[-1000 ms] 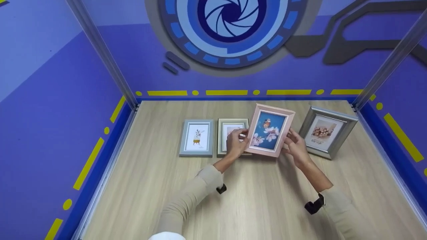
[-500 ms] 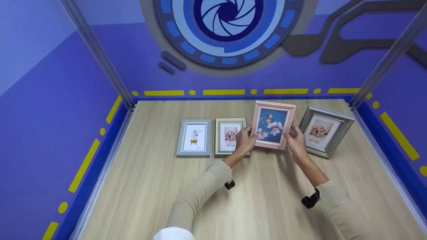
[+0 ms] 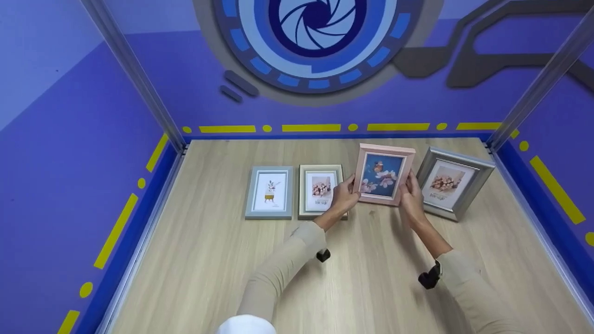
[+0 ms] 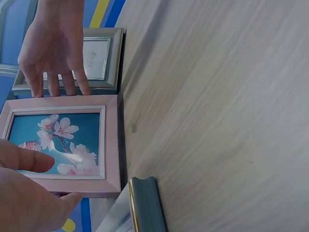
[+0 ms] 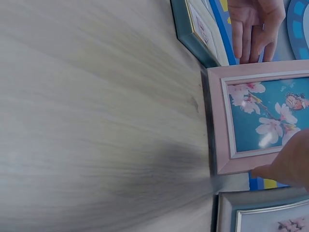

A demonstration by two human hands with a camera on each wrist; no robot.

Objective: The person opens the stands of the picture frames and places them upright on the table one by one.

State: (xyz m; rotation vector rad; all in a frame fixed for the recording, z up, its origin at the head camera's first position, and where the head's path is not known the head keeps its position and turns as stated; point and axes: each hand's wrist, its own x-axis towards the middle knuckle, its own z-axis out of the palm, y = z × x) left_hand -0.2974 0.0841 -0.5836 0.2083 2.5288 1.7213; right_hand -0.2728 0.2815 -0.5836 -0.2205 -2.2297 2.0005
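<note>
A pink picture frame [image 3: 382, 175] with a blue blossom-and-butterfly picture is held upright between both hands. My left hand [image 3: 345, 195] grips its left side; in the left wrist view the thumb [image 4: 36, 160] lies over the front. At the opposite side is my right hand [image 3: 411, 198], its fingers along the edge and partly hidden behind. Whether the bottom edge touches the table cannot be told. Close by on the right, a silver picture frame [image 3: 468, 204] stands at an angle. To the left stands a champagne-coloured picture frame [image 3: 304, 195], partly covered by my left hand.
A light blue picture frame [image 3: 249, 195] stands farthest left in the row. All are on a wood-grain table [image 3: 362, 278], bounded by purple-blue walls [image 3: 315, 116] at the back and sides. Metal posts [image 3: 144, 88] mark the back corners.
Both hands have moved the pink picture frame back and to the right, nearer the silver one. It leaned more sideways earlier and is straighter now. The other picture frames keep their places.
</note>
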